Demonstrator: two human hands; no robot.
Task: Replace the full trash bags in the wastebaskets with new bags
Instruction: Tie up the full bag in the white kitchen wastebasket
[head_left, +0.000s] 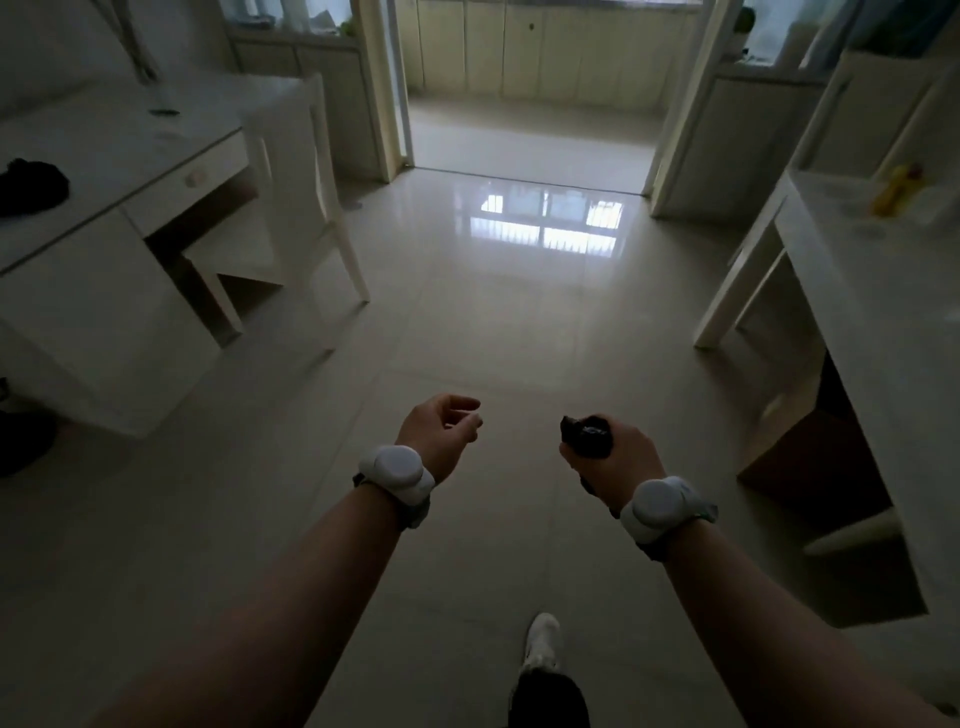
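while right hand (608, 457) grips a wad of black bags (587, 435), left hand (441, 431) hangs loose, empty; no wastebasket visible; glossy floor (493, 322) could cause a slip.

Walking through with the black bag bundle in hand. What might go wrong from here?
1. The glossy floor mirrors the window, so the forward shoe may slip.
2. The white chair has legs jutting toward the walkway on the left; a foot may catch one.
3. The right hand grips the black bag bundle with one end poking out; it might unravel or drop. No wastebasket is in view yet.
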